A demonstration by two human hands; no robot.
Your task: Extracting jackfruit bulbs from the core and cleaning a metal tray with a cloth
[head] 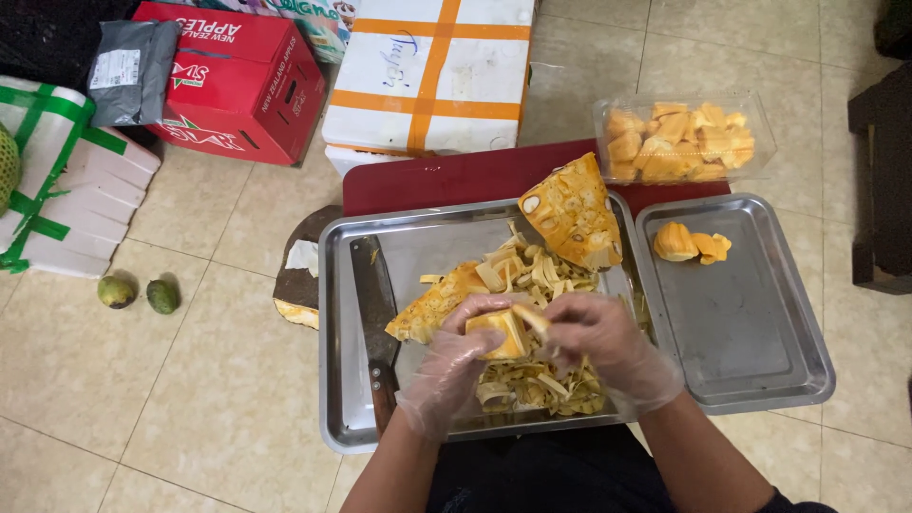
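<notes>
Pulling a jackfruit pod free of its fibres over the steel tray

My left hand (454,366), in a thin clear glove, has its grip clenched around a yellow jackfruit pod (501,334), and my right hand (608,350), also gloved, pinches the pale strands at the pod's right end; I judge this the stripping step, and the next move calls for a steady pull apart without crushing the flesh. The pod sits between both hands, above the heap of fibres (537,380) in the left tray (334,380), its long axis roughly left to right with the stringy end pointing to my right hand. Outward lie a rind slab (432,306), a cleaver (373,294), a cut jackfruit wedge (573,211), cleaned pods (689,243) on the right tray (760,342), and a filled clear box (682,141).
</notes>
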